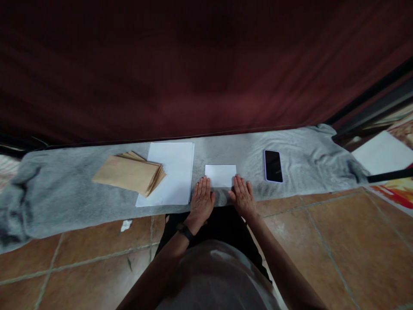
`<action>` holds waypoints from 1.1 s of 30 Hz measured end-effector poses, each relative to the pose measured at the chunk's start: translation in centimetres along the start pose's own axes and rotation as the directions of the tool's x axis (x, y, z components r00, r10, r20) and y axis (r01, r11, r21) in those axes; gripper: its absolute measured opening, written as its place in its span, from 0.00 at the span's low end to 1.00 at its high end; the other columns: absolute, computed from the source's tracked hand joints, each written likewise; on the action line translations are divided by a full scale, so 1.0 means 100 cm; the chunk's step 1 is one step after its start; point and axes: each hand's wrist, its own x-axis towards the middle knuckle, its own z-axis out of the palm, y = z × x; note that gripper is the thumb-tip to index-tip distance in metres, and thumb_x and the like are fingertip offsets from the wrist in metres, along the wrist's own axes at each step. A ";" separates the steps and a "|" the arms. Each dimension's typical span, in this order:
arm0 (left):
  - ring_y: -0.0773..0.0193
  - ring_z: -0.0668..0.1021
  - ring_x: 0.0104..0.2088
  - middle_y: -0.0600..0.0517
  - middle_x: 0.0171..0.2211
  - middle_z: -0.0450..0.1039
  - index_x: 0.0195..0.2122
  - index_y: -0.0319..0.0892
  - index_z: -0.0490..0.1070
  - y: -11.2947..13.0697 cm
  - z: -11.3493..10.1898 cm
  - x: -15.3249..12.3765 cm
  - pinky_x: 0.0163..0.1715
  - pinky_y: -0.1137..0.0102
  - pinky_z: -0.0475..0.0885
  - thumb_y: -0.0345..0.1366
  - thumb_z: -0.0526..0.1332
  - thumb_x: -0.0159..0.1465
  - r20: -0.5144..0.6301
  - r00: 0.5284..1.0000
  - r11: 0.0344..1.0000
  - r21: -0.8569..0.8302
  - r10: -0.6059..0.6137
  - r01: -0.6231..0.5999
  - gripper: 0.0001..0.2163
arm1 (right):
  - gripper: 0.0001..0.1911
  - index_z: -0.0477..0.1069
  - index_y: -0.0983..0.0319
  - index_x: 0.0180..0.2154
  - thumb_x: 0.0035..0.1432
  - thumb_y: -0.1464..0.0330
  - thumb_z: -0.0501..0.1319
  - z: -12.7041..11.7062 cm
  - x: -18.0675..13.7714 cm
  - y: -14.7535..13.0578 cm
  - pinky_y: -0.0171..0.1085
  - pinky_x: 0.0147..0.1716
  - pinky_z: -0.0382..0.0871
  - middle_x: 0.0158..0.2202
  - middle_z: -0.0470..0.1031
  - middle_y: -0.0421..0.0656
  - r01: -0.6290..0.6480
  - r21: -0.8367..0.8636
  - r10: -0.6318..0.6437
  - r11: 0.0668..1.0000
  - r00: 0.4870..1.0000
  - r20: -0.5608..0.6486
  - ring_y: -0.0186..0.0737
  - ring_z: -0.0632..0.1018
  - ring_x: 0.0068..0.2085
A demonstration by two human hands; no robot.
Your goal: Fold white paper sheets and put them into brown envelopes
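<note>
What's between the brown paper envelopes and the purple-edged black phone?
In the head view: large white paper sheets; a small white paper rectangle, left hand and right hand at its near corners; then grey cloth.

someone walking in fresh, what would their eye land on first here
Probably the small white sheet at the middle of the grey cloth, with the left hand and right hand laid flat at its near corners. Next might come the brown paper pile, lying partly over larger white sheets on the left, and the dark-screened phone on the right.
</note>
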 end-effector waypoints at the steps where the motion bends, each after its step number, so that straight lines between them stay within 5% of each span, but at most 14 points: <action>1: 0.51 0.51 0.72 0.35 0.71 0.49 0.70 0.27 0.49 0.000 -0.001 0.000 0.69 0.53 0.54 0.34 0.46 0.71 -0.002 1.000 1.000 -0.001 -0.011 0.011 0.27 | 0.33 0.46 0.67 0.71 0.74 0.57 0.44 -0.001 -0.001 0.002 0.55 0.69 0.49 0.71 0.54 0.53 -0.002 0.005 0.002 1.000 1.000 0.004 0.52 0.57 0.71; 5: 0.52 0.50 0.72 0.36 0.71 0.49 0.70 0.28 0.48 0.008 -0.005 0.009 0.70 0.52 0.53 0.32 0.47 0.71 -0.042 0.999 1.000 -0.023 -0.018 0.017 0.27 | 0.32 0.48 0.68 0.71 0.74 0.58 0.42 -0.004 0.003 0.003 0.55 0.69 0.49 0.71 0.54 0.54 -0.029 0.054 0.030 0.998 1.000 -0.007 0.52 0.57 0.71; 13: 0.54 0.50 0.72 0.39 0.72 0.47 0.71 0.30 0.48 0.027 0.010 0.065 0.71 0.55 0.51 0.33 0.46 0.72 0.045 0.969 0.969 -0.060 0.243 -0.240 0.27 | 0.30 0.50 0.64 0.71 0.74 0.59 0.39 0.006 0.057 -0.014 0.50 0.69 0.49 0.70 0.56 0.49 0.009 0.184 -0.018 0.983 0.999 0.051 0.44 0.58 0.71; 33: 0.53 0.52 0.72 0.37 0.72 0.48 0.70 0.28 0.50 -0.015 0.009 0.061 0.70 0.54 0.51 0.36 0.45 0.72 0.001 1.000 1.000 -0.016 0.006 -0.006 0.27 | 0.31 0.51 0.69 0.70 0.73 0.58 0.44 0.017 0.050 0.025 0.55 0.68 0.48 0.70 0.56 0.54 -0.021 0.018 0.022 1.000 1.000 -0.017 0.53 0.58 0.70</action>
